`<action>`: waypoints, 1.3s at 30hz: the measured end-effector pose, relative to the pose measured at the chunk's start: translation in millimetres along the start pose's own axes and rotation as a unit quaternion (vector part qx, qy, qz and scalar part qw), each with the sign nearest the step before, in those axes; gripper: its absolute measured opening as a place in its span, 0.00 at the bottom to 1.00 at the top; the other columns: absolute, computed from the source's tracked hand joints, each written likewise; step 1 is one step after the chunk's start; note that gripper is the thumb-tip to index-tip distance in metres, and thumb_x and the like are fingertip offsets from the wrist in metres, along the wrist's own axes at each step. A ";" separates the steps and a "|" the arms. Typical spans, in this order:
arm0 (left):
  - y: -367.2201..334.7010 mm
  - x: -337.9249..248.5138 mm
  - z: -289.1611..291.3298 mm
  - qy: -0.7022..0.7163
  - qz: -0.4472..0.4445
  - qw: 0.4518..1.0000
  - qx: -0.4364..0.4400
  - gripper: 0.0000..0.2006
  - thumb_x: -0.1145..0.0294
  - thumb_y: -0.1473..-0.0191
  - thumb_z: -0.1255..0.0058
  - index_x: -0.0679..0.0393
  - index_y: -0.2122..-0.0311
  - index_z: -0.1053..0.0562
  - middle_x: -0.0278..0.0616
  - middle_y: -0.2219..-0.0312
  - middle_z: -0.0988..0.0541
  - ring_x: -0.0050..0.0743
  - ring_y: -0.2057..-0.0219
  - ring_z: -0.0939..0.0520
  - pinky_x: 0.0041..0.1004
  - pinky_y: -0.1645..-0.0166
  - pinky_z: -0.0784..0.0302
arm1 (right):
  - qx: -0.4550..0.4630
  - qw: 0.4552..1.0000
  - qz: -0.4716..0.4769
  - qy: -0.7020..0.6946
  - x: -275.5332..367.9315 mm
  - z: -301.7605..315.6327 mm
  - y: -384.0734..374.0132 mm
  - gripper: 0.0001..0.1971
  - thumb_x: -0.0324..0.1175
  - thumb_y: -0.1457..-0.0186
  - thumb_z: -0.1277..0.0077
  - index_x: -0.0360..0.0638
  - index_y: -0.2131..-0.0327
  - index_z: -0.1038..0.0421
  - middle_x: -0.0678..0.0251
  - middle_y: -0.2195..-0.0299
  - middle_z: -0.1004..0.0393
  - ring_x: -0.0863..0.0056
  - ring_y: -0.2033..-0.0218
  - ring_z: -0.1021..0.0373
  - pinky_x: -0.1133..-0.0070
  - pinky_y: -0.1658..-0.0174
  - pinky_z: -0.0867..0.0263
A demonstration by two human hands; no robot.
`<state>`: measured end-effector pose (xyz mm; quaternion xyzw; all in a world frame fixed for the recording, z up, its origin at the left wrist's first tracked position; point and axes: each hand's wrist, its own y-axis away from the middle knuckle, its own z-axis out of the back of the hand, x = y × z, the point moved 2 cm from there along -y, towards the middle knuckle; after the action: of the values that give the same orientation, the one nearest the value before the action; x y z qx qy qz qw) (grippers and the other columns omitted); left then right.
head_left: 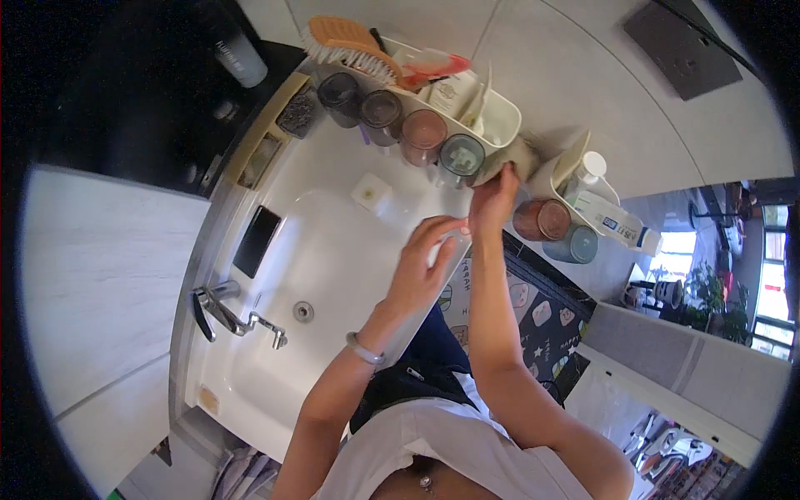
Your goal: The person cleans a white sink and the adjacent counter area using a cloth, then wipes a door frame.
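Note:
My right hand (493, 200) reaches to the shelf row at the far side of the sink. Its fingers close against a fuzzy beige-grey thing (518, 157), partly hidden, wedged between a green-grey cup and a white holder; I cannot make out its kind. My left hand (423, 265) is over the right rim of the white sink (287, 367), thumb and fingers apart and curved, nothing visible in them. Its fingertips come close to my right wrist. A pale bracelet (364, 350) circles my left wrist.
Several tinted cups (423, 133) hang below a white wall holder (500, 117) with an orange brush (346, 37). Another holder carries a white tube (612, 218), with two cups (542, 221) beneath. A chrome faucet (225, 312) and a dark phone-like slab (257, 242) sit leftward.

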<state>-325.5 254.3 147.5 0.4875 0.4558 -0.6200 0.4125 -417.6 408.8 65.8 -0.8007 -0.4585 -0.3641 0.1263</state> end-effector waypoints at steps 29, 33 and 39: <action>-135.3 114.9 -116.6 -0.215 -0.101 0.958 0.161 0.37 0.85 0.55 0.58 0.56 0.37 0.49 0.50 0.43 0.38 0.54 0.44 0.35 0.43 0.41 0.41 | 0.056 0.921 -0.219 0.318 62.4 127.6 145.6 0.27 0.49 0.38 0.68 0.32 0.52 0.35 0.59 0.55 0.29 0.70 0.57 0.30 0.77 0.54 0.39; -140.2 127.5 -121.9 -0.289 -0.158 0.943 -0.034 0.36 0.86 0.55 0.59 0.58 0.37 0.49 0.53 0.43 0.38 0.55 0.45 0.35 0.44 0.41 0.40 | 0.062 0.923 -0.217 0.313 63.2 125.1 144.9 0.27 0.50 0.37 0.69 0.31 0.54 0.33 0.59 0.58 0.27 0.71 0.59 0.29 0.76 0.56 0.37; -134.3 119.9 -133.6 -0.179 -0.130 0.975 -0.034 0.39 0.86 0.55 0.57 0.59 0.36 0.53 0.58 0.44 0.38 0.59 0.43 0.37 0.45 0.43 0.38 | 0.064 0.920 -0.220 0.320 62.2 121.7 142.9 0.28 0.51 0.37 0.69 0.32 0.56 0.33 0.59 0.60 0.26 0.72 0.61 0.29 0.77 0.57 0.37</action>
<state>-445.5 408.3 37.2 0.2912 0.4550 -0.7297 0.4192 -223.1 435.8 42.5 -0.5112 -0.5803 -0.5894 0.2335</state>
